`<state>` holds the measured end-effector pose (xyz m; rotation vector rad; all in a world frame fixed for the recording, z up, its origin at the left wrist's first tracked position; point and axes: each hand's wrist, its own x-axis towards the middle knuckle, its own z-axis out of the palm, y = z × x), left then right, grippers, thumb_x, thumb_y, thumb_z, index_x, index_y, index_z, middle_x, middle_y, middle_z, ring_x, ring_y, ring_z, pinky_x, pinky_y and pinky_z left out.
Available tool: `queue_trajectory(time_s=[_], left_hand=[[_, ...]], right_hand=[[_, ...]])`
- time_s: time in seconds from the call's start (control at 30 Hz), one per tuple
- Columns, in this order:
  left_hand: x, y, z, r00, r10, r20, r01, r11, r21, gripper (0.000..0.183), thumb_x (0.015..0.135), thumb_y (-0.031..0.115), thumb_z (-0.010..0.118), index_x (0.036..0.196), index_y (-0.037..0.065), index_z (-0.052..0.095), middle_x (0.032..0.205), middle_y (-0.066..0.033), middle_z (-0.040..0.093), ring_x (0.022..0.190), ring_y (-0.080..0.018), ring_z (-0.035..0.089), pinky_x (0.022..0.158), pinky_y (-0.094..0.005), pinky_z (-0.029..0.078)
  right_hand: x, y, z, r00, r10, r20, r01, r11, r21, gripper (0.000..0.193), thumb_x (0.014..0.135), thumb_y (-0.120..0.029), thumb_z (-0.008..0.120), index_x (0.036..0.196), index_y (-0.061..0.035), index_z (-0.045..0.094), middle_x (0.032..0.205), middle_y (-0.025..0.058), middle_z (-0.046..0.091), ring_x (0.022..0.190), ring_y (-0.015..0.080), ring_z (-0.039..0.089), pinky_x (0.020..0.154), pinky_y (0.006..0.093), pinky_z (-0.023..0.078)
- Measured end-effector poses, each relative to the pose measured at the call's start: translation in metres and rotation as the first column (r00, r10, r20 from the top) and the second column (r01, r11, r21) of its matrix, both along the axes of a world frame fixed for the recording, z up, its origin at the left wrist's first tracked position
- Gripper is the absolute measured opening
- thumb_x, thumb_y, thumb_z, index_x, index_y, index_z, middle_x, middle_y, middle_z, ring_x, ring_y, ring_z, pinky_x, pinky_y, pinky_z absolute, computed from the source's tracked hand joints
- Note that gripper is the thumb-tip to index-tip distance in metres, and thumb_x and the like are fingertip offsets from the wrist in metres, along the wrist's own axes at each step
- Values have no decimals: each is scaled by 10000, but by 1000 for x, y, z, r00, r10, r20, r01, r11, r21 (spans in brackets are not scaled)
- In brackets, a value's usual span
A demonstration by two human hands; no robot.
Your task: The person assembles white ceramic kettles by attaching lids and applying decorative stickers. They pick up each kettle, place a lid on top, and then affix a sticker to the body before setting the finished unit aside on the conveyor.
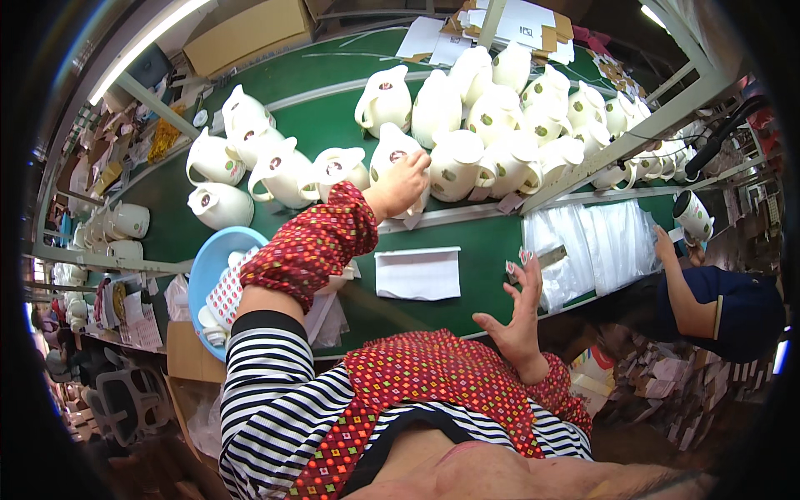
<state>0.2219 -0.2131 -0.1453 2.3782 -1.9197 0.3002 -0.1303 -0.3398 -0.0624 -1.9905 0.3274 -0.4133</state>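
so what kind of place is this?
Most likely a factory assembly or packing line: dozens of identical cream jugs on a long green bench, clear plastic bags, and a co-worker alongside.

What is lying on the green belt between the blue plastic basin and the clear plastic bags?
In the head view, a white folded paper sheet lies on the green belt between the blue plastic basin and the clear plastic bags.

Red diamond-patterned sleeve covers, black-white striped shirt, matching red apron.
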Motion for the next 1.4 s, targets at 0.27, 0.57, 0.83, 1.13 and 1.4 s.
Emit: queue_trajectory(time_s=[0.27, 0.57, 0.83, 1.13, 1.4], left_hand=[[29, 5, -62, 992, -7, 129, -29, 961, 276, 527, 895, 260, 600, 1336, -29, 618, 1576, -266, 378, 1536, -388, 267, 1228, -611, 208], [232, 7, -46, 439, 758, -482, -857, 515, 30, 1158, 760, 378, 877, 1570, -85, 192, 1613, -275, 312, 1504, -391, 331, 1229, -433, 323], [263, -14, -76, 186, 562, -806, -810, 551, 198, 506, 834, 229, 829, 1204, -74, 663, 1070, -238, 742, 1038, -309, 734, 917, -390, 575], [183, 19, 63, -72, -287, -955, -821, 561, -106, 245, 1072, 147, 550, 1150, -76, 616, 938, -176, 739, 823, -247, 743, 786, -366, 621], [28, 168, 176, 27, -745, -666, -523, 557, -645, 347, 1107, 248, 495, 1226, -62, 596, 723, -67, 666, 571, -106, 604, 549, -250, 501]], right_hand=[[7, 1, -2, 999, -29, -36, 31, 999, 36, 1183, 781, -274, 911, 1646, -49, 136, 1668, 192, 168, 1343, 336, 511, 1085, 456, 444], [17, 5, -11, 991, -134, 17, 123, 948, 293, 997, 799, 170, 730, 1611, -27, 186, 1519, 160, 394, 1018, 187, 648, 992, 335, 518], [3, 15, 2, 963, -267, 39, 238, 907, 348, 933, 812, 186, 706, 1589, 9, 221, 1534, 195, 408, 909, 150, 684, 887, 289, 570], [3, 26, 21, 979, -194, 61, 169, 943, 288, 911, 820, 186, 702, 1583, 5, 238, 1531, 195, 420, 929, 170, 696, 871, 311, 590], [46, 49, 77, 947, 74, 313, -133, 977, 169, 940, 826, 165, 724, 1595, -2, 210, 1576, 210, 398, 943, 179, 696, 972, 355, 534]])
